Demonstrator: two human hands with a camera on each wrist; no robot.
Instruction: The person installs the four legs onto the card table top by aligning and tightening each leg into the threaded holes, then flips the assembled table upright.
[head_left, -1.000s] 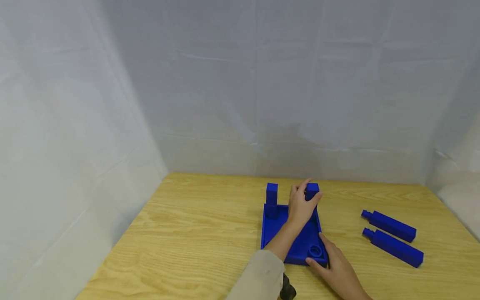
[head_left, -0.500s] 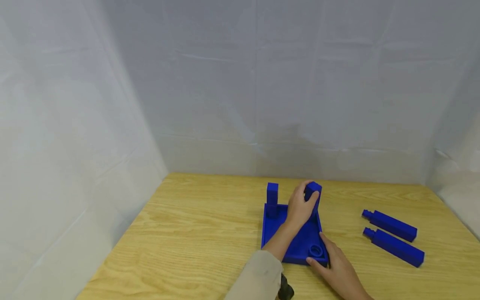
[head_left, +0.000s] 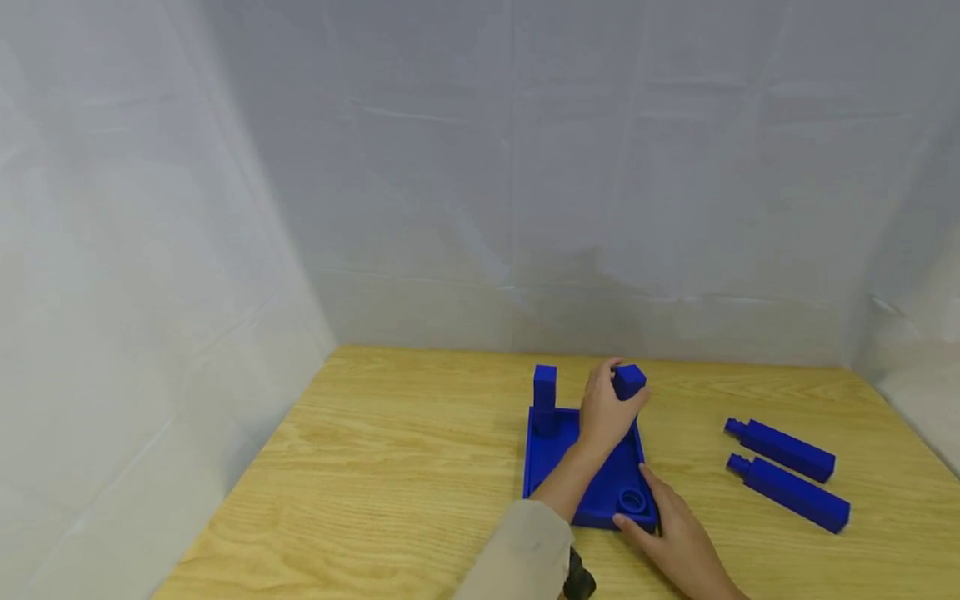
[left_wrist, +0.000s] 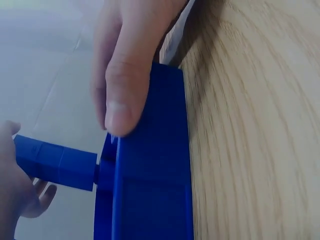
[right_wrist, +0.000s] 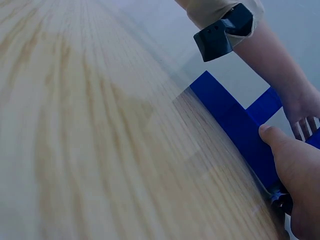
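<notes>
Sleeve: a beige sleeve (head_left: 517,550) is seen at the lower edge of the head view, on the left forearm; a black wrist device (head_left: 579,583) is partly seen just beside it.
Right hand: the right hand (head_left: 678,542) is laid on the near right corner of the shallow blue plastic tray (head_left: 551,467). The thumb is pressed against the near wall of the tray and the other fingers are laid along its right wall. Nothing is enclosed by the fingers; they are seen nearly straight.
Ring: a small blue ring (head_left: 632,502) is seen inside the tray, at the near right corner, just beside the right hand.
Tray: the tray is placed flat on the light wooden table (head_left: 390,467), near its middle.
Left hand: the left hand (head_left: 607,412) is stretched over the tray to its far right corner. The fingers and thumb are curled round the upright blue square post (head_left: 628,381), which is gripped near its top.
Gripped post: it is kept at the far right corner of the tray; it looks slightly tilted.
Second post: another upright blue square post (head_left: 544,398) is standing at the far left corner of the tray, apart from both hands.
Loose bars: two long blue square bars (head_left: 783,475) with round ends are lying on the table, well to the right of the tray, side by side and untouched.
Background: a white cloth backdrop (head_left: 480,167) is hung behind and beside the table.
</notes>
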